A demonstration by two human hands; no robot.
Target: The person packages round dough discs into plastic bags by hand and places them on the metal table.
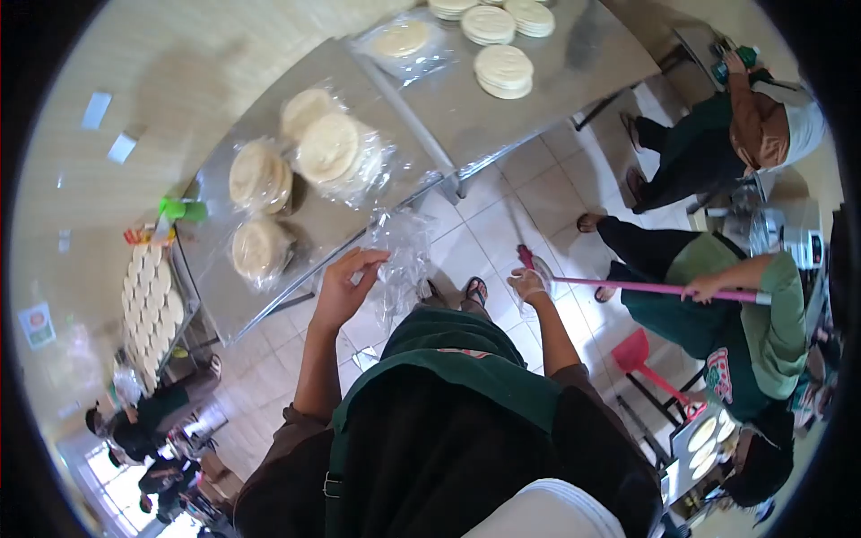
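My left hand (348, 285) is closed in a pinch at the edge of a crumpled clear plastic bag (399, 269), which hangs in front of my apron, beside the table edge. My right hand (527, 285) is held out over the floor with its fingers curled together. Some clear, shiny film shows around it, but what it grips is too small to tell. On the table beyond my left hand lie bagged stacks of round flatbreads (329, 148), with another bagged stack (260, 249) nearest to that hand.
Unbagged flatbread stacks (502, 72) sit on the farther metal table (574, 81). A person in a green apron (664, 314) at right holds a pink broom handle (664, 288). A red dustpan (631, 350) is near them. Rows of pale rounds (151, 300) fill a tray at left.
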